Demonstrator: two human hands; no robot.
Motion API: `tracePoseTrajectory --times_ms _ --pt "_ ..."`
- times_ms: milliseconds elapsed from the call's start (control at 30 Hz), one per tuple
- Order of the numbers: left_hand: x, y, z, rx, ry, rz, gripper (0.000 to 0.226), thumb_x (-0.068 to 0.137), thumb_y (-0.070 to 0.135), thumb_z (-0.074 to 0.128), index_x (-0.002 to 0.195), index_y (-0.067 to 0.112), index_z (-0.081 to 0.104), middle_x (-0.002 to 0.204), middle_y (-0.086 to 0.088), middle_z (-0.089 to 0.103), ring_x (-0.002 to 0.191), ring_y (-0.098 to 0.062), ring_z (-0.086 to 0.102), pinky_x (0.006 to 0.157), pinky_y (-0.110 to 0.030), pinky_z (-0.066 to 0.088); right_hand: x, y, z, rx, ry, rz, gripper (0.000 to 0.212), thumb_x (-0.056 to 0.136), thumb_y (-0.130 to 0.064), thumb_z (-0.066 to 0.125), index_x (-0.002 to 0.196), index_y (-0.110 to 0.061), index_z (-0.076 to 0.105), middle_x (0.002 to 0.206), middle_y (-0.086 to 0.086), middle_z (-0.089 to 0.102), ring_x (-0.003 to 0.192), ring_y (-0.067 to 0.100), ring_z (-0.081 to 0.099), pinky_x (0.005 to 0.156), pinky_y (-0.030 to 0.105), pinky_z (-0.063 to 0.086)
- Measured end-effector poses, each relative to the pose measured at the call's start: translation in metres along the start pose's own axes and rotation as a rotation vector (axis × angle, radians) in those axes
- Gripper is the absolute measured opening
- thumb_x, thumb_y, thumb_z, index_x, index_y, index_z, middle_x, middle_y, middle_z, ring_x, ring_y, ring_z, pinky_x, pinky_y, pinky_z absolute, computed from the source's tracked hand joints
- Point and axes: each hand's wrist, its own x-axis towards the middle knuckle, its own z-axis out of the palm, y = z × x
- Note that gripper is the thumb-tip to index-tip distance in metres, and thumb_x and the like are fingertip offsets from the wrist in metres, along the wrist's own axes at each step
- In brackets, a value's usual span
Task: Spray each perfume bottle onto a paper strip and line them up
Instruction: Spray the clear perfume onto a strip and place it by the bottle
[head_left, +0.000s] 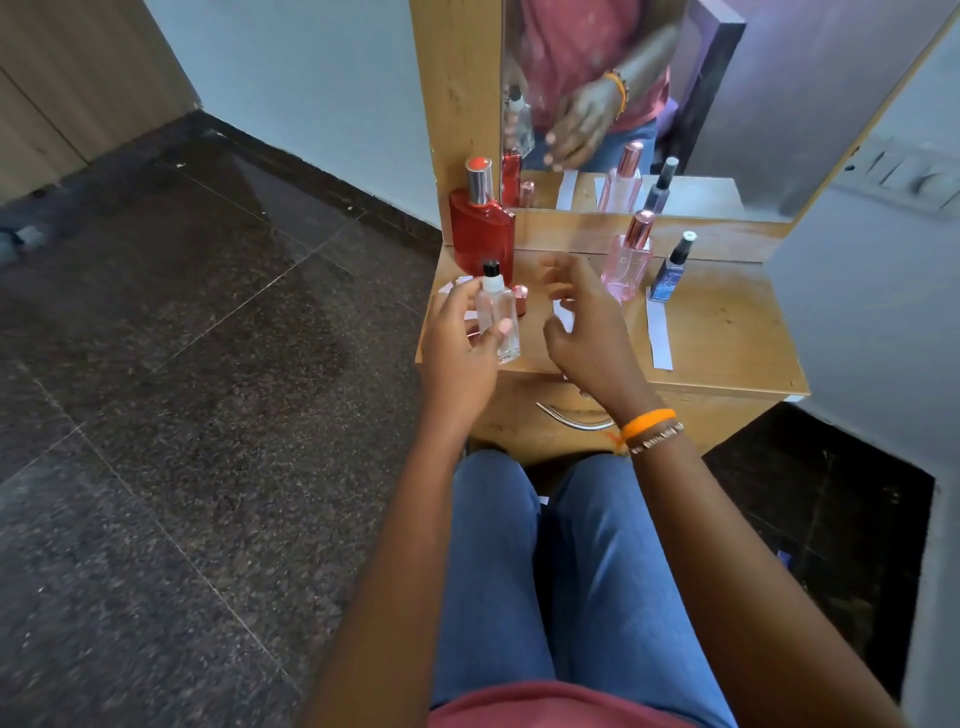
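Note:
My left hand (457, 343) holds a small clear perfume bottle (500, 317) with a black and white sprayer, upright above the left front of the wooden dresser top (727, 332). My right hand (587, 322) hovers open beside it, fingers spread, partly covering a white paper strip (563, 318). A tall red bottle (483, 228) stands at the back left. A pink bottle (627, 260) and a dark blue bottle (672, 270) stand further right. Another white paper strip (658, 332) lies in front of the blue bottle.
A mirror (727, 104) rises behind the dresser top and reflects the bottles and hands. A small pink cap (520, 297) sits by the red bottle. A drawer handle (571, 418) is below the top. My knees are under the front edge. Dark floor lies left.

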Motion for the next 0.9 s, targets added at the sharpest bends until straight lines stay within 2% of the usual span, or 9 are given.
tracePoseTrajectory --times_ms 67,133,200,300,400,467,667,800,900 --pt "0.0 0.003 0.008 -0.035 -0.039 0.016 0.038 0.084 0.006 0.062 0.12 0.011 0.055 0.113 0.002 0.053 0.1 -0.007 0.057 0.088 -0.019 0.048 -0.017 -0.002 -0.014 0.142 -0.169 0.033 0.058 0.076 0.011 0.054 0.125 -0.018 0.043 0.11 -0.011 0.056 0.099 0.008 0.057 0.09 0.014 0.046" --pt "-0.003 0.01 0.018 -0.086 -0.097 0.015 0.039 0.083 0.005 0.063 0.119 0.014 0.055 0.11 0.006 0.055 0.095 0.002 0.054 0.083 -0.011 0.045 -0.029 -0.001 -0.022 0.199 -0.273 0.061 0.061 0.08 0.007 0.062 0.127 -0.023 0.038 0.112 -0.017 0.056 0.103 0.003 0.058 0.093 0.018 0.048" --pt "-0.006 0.015 0.027 -0.116 -0.18 0.022 0.04 0.082 0.008 0.064 0.119 0.018 0.056 0.112 0.004 0.06 0.102 -0.005 0.053 0.089 -0.023 0.045 -0.035 0.001 -0.028 0.218 -0.223 0.07 0.059 0.081 0.004 0.065 0.125 -0.025 0.039 0.109 -0.017 0.059 0.099 0.007 0.061 0.089 0.026 0.053" --pt "-0.007 0.019 0.04 0.047 -0.212 0.094 0.033 0.085 0.023 0.063 0.118 0.027 0.06 0.11 0.01 0.063 0.119 -0.019 0.046 0.101 -0.042 0.038 -0.039 0.006 -0.039 0.156 -0.104 0.097 0.054 0.082 0.001 0.065 0.122 -0.027 0.043 0.099 -0.01 0.062 0.09 0.021 0.064 0.08 0.035 0.056" --pt "0.002 0.017 0.047 0.293 -0.106 0.165 0.026 0.093 0.032 0.048 0.117 0.031 0.061 0.123 0.01 0.058 0.124 -0.022 0.036 0.106 -0.045 0.025 -0.043 0.019 -0.053 0.096 -0.041 0.15 0.052 0.081 -0.003 0.069 0.126 -0.012 0.045 0.099 0.005 0.064 0.086 0.024 0.064 0.08 0.034 0.053" --pt "0.011 0.01 0.052 0.55 -0.05 0.235 0.029 0.091 0.027 0.053 0.119 0.03 0.059 0.133 0.008 0.049 0.13 -0.022 0.03 0.112 -0.049 0.015 -0.044 0.024 -0.065 0.111 0.008 0.182 0.051 0.08 -0.004 0.07 0.126 -0.01 0.047 0.102 0.008 0.065 0.087 0.022 0.064 0.08 0.027 0.052" --pt "0.03 -0.009 0.073 0.97 -0.242 0.313 0.04 0.093 0.027 0.05 0.132 0.02 0.048 0.154 -0.006 0.022 0.145 -0.037 -0.003 0.108 -0.062 -0.016 -0.043 0.024 -0.08 0.204 0.017 0.172 0.043 0.083 -0.004 0.067 0.121 -0.012 0.048 0.1 -0.006 0.064 0.093 0.014 0.064 0.083 0.025 0.052" --pt "0.03 -0.011 0.08 1.003 -0.25 0.275 0.034 0.092 0.025 0.051 0.126 0.018 0.053 0.152 -0.007 0.028 0.144 -0.039 -0.003 0.108 -0.063 -0.014 -0.045 0.02 -0.076 0.342 -0.016 0.191 0.036 0.085 0.002 0.059 0.116 -0.015 0.049 0.095 -0.006 0.065 0.095 0.017 0.065 0.084 0.03 0.054" --pt "0.025 -0.006 0.08 0.954 -0.168 0.309 0.021 0.089 0.02 0.056 0.109 0.016 0.06 0.137 -0.007 0.048 0.139 -0.039 0.018 0.111 -0.062 -0.001 -0.044 0.014 -0.074 0.612 -0.022 0.231 0.034 0.082 -0.001 0.051 0.113 -0.015 0.049 0.089 0.0 0.063 0.079 0.018 0.061 0.074 0.023 0.052"
